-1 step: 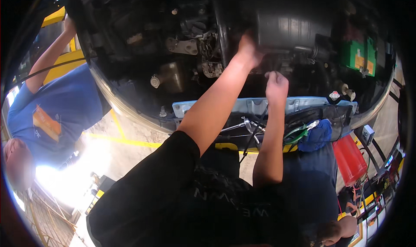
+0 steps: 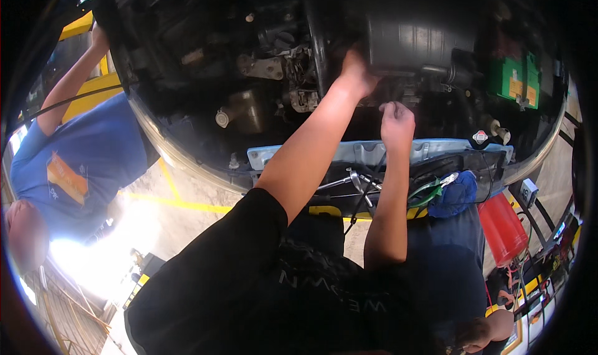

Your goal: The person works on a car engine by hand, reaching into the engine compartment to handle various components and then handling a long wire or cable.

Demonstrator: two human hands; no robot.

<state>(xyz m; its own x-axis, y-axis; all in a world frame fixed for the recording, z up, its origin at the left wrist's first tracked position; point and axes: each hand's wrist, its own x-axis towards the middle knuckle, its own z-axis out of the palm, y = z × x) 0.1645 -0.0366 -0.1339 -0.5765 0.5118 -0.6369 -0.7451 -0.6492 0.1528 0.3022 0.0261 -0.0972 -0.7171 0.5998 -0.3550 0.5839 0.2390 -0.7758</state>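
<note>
My left hand (image 2: 356, 76) reaches deep into a car's engine bay, beside a large black plastic housing (image 2: 414, 43). Its fingers disappear into the dark there, so their grip is hidden. In front of that housing hovers my right hand (image 2: 397, 121), its fingers curled closed. Whatever it may hold is too small or hidden to make out. Below both forearms runs the pale blue front crossmember (image 2: 430, 147). A chrome ratchet wrench (image 2: 356, 179) and other metal tools lie on the car's front edge, near my right forearm.
A green battery (image 2: 514, 78) sits at the bay's right, and a radiator cap (image 2: 479, 137) nearer. A blue cloth (image 2: 455, 196) lies on the front edge. At left stands a person in a blue shirt (image 2: 81, 162); another person (image 2: 479, 333) is at lower right, near a red tank (image 2: 503, 229).
Almost nothing differs. My right hand has shifted very slightly, and my left hand stays inside the engine bay.
</note>
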